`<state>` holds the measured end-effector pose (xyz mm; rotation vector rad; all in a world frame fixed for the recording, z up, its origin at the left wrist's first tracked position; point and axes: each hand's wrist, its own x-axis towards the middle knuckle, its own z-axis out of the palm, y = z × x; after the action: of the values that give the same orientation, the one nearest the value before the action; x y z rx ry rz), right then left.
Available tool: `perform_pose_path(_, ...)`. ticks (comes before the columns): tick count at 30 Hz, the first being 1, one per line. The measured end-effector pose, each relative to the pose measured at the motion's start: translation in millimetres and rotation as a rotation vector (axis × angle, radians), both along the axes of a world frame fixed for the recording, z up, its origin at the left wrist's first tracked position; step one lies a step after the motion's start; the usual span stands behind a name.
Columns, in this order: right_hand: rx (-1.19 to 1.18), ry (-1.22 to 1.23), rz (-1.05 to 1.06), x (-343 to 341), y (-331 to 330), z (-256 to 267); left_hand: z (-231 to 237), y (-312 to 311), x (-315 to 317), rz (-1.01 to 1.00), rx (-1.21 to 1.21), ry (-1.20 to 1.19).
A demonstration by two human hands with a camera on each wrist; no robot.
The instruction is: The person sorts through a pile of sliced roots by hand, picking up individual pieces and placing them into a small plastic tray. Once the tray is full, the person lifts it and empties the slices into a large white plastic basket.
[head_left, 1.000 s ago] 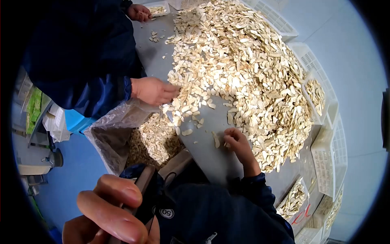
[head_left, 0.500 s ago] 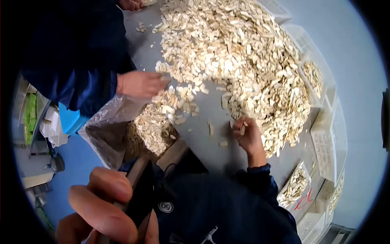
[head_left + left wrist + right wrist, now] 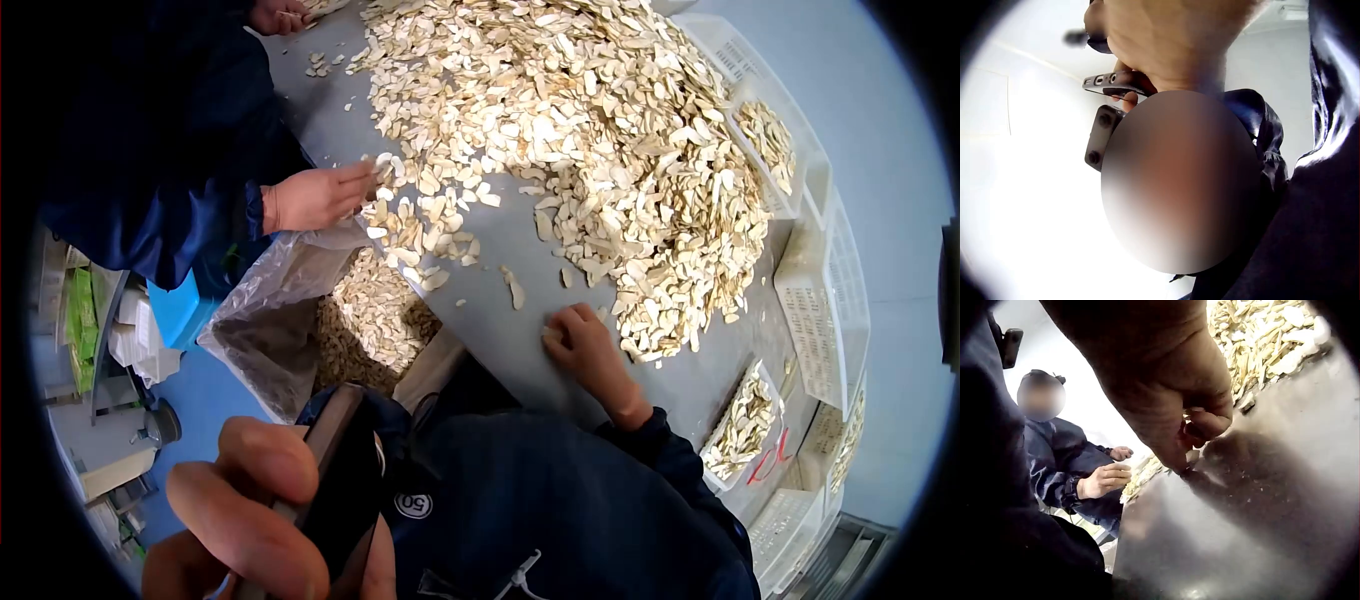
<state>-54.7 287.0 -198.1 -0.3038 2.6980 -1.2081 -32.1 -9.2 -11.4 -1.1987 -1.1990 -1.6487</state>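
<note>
My left hand point(image 3: 245, 505) grips a dark phone point(image 3: 325, 450) close to the camera, fingers curled round its edge. In the left wrist view, the phone's end with its ports point(image 3: 1110, 80) sticks out past the hand. My right hand point(image 3: 590, 355) is low over the grey table point(image 3: 490, 300), its fingers curled in. Between its thumb and fingers a small pale dried slice point(image 3: 1192, 455) shows in the right wrist view. A big heap of pale dried slices point(image 3: 560, 130) lies just beyond this hand. One loose slice point(image 3: 514, 288) lies left of it.
Another person's hand point(image 3: 320, 197) reaches to slices at the table's left edge. Below that edge stands a plastic-lined box point(image 3: 265, 330) of slices. White baskets point(image 3: 810, 310) line the far right side; a small tray of slices point(image 3: 742, 425) sits near my right sleeve.
The right hand picked among slices at the heap's edge, then drew back slightly toward me and left. The other person's hand moved toward the table edge. The left hand keeps the phone.
</note>
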Motion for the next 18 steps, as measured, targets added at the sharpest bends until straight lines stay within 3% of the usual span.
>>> perform_pose_path(2, -0.017, -0.109, 0.023, -2.7, 6.0, -2.0, -2.0, -2.6, -0.6, -0.028, -0.03, 0.002)
perform_pose_path(5, -0.446, -0.567, -0.203, -13.7, 23.4, 9.4, -1.6, -4.1, 2.7, -0.052, -0.072, -0.041)
perform_pose_path(8, -1.026, -0.671, -0.432, -25.9, 36.4, 14.1, -0.7, -1.3, 0.7, -0.068, -0.081, -0.04)
perform_pose_path(9, -0.924, -0.632, -0.427, -32.4, 36.4, 18.1, 1.0, 0.6, -2.8, -0.074, -0.079, -0.026)
perform_pose_path(10, -0.852, -0.572, -0.454, -38.4, 36.3, 17.3, 3.5, 7.5, -4.4, 0.064, -0.077, -0.038)
perform_pose_path(13, -0.571, -0.341, -0.492, -56.5, 39.3, 2.0, 0.3, 12.0, -5.8, 0.062, -0.047, -0.023)
perform_pose_path(16, -0.461, -0.208, -0.487, -67.2, 35.6, -17.6, -1.2, 12.6, -5.9, 0.042, -0.044, -0.015)
perform_pose_path(18, -0.497, -0.397, -0.452, -68.6, 15.7, -7.7, -3.1, 10.3, -6.4, 0.038, -0.046, -0.018)
